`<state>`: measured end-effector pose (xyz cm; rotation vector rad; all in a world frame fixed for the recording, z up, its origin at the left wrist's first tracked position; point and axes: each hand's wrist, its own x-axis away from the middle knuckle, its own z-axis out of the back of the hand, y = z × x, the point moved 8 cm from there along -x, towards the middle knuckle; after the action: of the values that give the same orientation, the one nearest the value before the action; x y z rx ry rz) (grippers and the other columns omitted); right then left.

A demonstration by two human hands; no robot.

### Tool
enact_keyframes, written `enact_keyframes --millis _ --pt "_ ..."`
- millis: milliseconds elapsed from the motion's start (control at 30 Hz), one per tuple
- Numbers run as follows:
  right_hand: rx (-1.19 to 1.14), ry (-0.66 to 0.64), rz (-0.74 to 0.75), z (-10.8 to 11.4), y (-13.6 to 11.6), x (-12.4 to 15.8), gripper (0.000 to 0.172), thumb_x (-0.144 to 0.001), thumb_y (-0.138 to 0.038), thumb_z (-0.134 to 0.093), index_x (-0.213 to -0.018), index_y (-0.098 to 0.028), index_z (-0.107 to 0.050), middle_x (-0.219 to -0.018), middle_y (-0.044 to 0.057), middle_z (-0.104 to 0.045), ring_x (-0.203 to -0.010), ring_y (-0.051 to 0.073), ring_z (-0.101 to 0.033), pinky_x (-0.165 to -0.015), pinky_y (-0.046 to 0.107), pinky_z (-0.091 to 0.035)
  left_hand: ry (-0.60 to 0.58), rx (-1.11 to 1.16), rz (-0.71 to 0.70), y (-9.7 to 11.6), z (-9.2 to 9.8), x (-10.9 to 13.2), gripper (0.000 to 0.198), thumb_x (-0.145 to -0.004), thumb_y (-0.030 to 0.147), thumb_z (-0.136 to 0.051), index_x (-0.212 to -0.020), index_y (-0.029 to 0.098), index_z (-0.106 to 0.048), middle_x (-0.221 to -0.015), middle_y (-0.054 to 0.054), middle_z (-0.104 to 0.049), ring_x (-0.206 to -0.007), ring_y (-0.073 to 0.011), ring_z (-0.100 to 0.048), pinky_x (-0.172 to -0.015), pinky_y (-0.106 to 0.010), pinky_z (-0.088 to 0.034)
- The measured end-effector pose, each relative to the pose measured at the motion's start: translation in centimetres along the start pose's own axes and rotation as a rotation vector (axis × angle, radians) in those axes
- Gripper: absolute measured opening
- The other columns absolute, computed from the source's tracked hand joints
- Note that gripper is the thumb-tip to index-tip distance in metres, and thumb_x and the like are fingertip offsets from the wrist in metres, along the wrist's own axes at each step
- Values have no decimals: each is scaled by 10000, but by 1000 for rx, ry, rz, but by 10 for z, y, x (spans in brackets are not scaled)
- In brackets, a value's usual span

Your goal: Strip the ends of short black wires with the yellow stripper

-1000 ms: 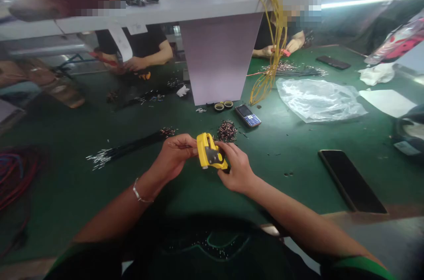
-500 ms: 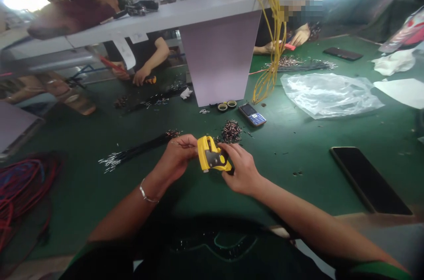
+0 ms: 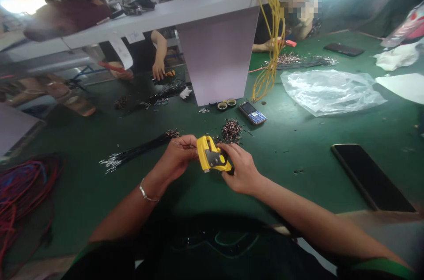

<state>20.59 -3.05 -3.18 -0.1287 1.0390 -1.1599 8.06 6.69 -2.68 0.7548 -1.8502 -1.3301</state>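
Observation:
A yellow handheld wire stripper [image 3: 212,155] with a dark metal jaw sits in front of me, above the green table mat [image 3: 82,209]. My right hand [image 3: 241,169] is shut around its lower end. My left hand [image 3: 177,154] is at the tool's left side, its fingertips pinching a thin wire [image 3: 179,142] that runs towards the tool. Just behind the hands lies a small heap of short wire pieces [image 3: 231,131]. Left of them lies a bundle of black wires [image 3: 139,150] with bare silvery ends.
A keypad phone [image 3: 251,113] and tape rolls [image 3: 225,103] lie ahead, by a pale partition [image 3: 217,54] hung with yellow wires [image 3: 271,37]. A smartphone [image 3: 372,177] and plastic bag [image 3: 331,92] lie right; red-blue cables [image 3: 23,191] left. Co-workers' hands [image 3: 159,69] work opposite.
The whole view has shifted slightly as my head moved. My hands stay on the tool and wire. A co-worker's hand across the table has lifted from a small orange-handled tool.

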Motion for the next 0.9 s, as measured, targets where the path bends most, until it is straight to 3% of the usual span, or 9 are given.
enact_keyframes --millis 433,900 --pt "47 3 35 -2 -2 3 523 -646 -144 -529 -1167 -125 -489 -1013 159 -643 -880 288 -628 -752 441 -554 -27 20 50 -4 -2 -1 257 -539 223 -858 -616 120 -636 -586 -2 -643 -505 -81 -558 -516 -202 -452" --pt "70 -52 -15 -9 3 6 277 -680 -177 -501 -957 -186 -494 -728 60 -632 -602 212 -590 -561 310 -454 -25 94 159 -17 2 -3 204 -553 141 -834 -673 106 -673 -651 -47 -695 -551 -117 -627 -562 -238 -514"
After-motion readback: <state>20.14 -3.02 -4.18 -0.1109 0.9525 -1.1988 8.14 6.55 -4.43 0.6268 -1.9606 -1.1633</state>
